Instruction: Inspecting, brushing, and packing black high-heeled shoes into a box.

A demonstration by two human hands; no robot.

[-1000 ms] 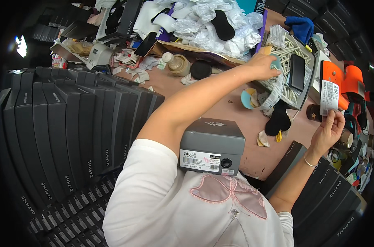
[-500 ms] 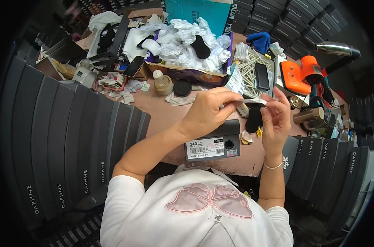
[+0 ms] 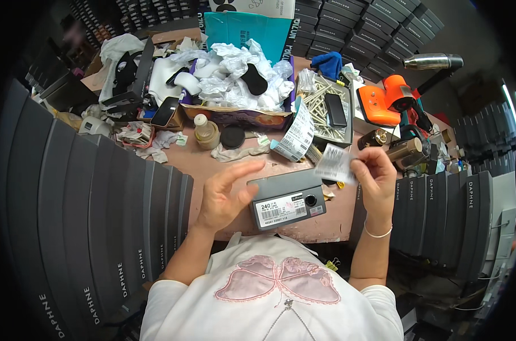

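Observation:
A white printed label (image 3: 333, 165) is pinched at its right edge between the thumb and fingers of my right hand (image 3: 376, 176). It is tilted and slightly blurred above the right end of a dark grey shoebox (image 3: 289, 183). The box lies at the table's near edge, with a white sticker (image 3: 279, 210) and a round black hole on the side facing me. My left hand (image 3: 226, 193) hovers at the box's left end, fingers apart, holding nothing. Beyond the box a curled strip of printed labels (image 3: 296, 135) leans by a grey tray.
Grey shoeboxes (image 3: 107, 199) stand in rows at left, with more (image 3: 434, 219) at right. At the back are a carton of crumpled white plastic (image 3: 235, 74), a tray of pale sticks (image 3: 326, 108) and an orange device (image 3: 380, 105). A glue bottle (image 3: 205, 132) stands left of centre.
The label was held between both hands in front of me; my left hand has let go and moved down left to the box. My right hand keeps the label, now lower and facing me.

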